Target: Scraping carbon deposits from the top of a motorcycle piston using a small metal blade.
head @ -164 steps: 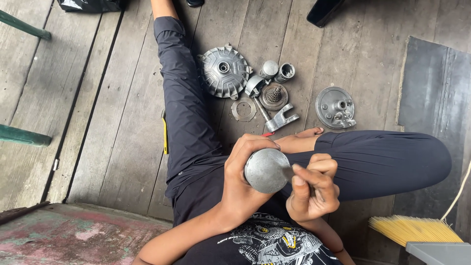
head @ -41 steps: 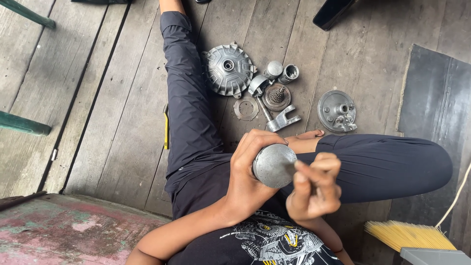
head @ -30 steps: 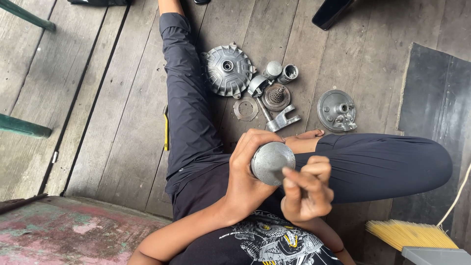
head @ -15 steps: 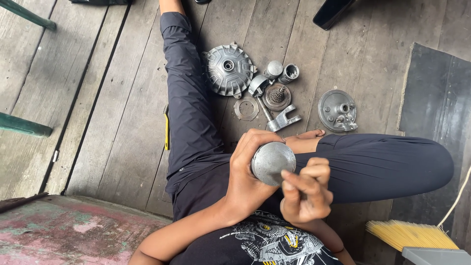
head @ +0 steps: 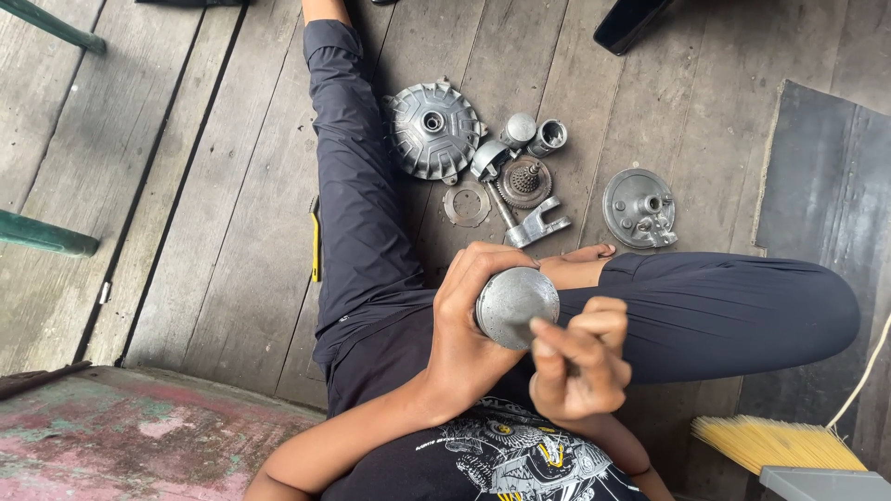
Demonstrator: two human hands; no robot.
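Observation:
I sit on a plank floor with my left leg stretched out and my right leg folded. My left hand [head: 464,325] is wrapped around a round grey metal part [head: 515,304] with a smooth domed face, held over my lap. My right hand [head: 580,362] sits just below and to the right of it, fingers curled, its thumb tip touching the part's lower edge. I see nothing in that hand.
Metal parts lie on the floor [head: 232,186] beyond my legs: a finned round cover [head: 432,128], a gear [head: 524,179], a thin ring [head: 466,204], a forked piece [head: 536,225], a round plate [head: 639,206]. A yellow broom [head: 770,445] lies at lower right, a dark mat [head: 826,186] at right, green legs [head: 46,232] at left.
My right hand has made small moves against the metal part, sliding from its right side down to its lower edge. My left hand keeps hold of the part.

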